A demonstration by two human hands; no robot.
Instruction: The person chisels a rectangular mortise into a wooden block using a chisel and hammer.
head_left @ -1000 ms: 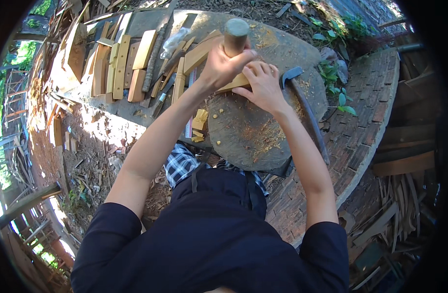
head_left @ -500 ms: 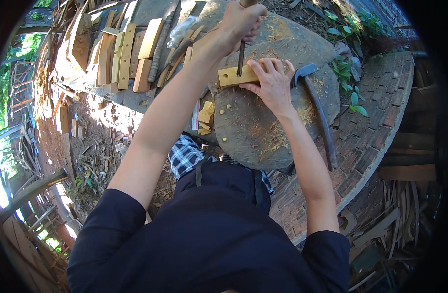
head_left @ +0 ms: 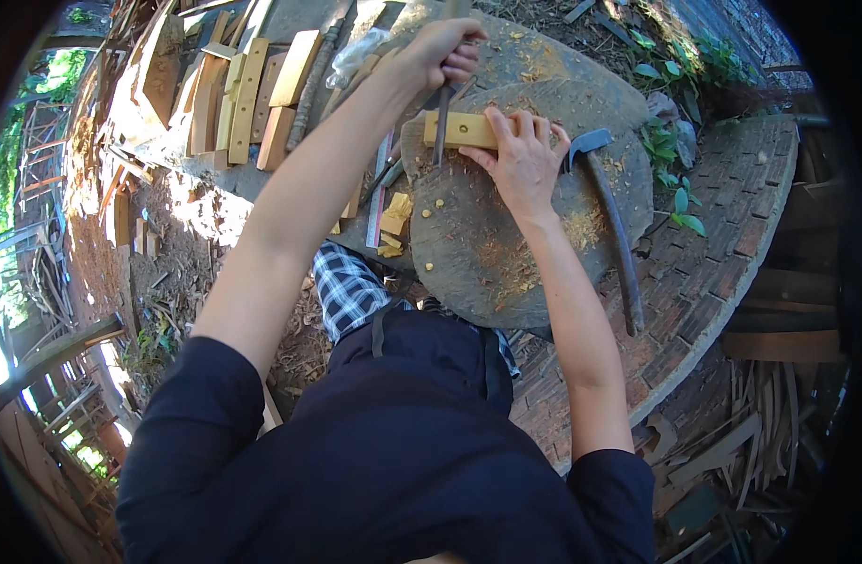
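Note:
My left hand (head_left: 445, 52) is closed on a long tool (head_left: 442, 117): a handle running out above my fist and a dark narrow shaft pointing down across the left part of a yellow wooden block (head_left: 476, 130). Whether its tip sits in a hole is unclear. A round hole shows right of the shaft. My right hand (head_left: 523, 160) grips the block's right part, fingers curved over it, against the round wooden chopping block (head_left: 487, 244). Beside that hand lies a dark tool with a hooked head (head_left: 591, 141) and long curved handle.
Wooden pieces (head_left: 247, 103) line the upper left beside a clear plastic bag (head_left: 351, 58). A ruler (head_left: 376, 213) and yellow offcuts (head_left: 394, 214) lie left of the chopping block. Bricks (head_left: 694, 254) are at the right, with plants (head_left: 661, 141) above and scrap wood (head_left: 751, 432) below.
My left hand rose with the tool, then came slightly down and left. The shaft has shifted leftward along the wooden block, uncovering a hole. My right hand stays on the block.

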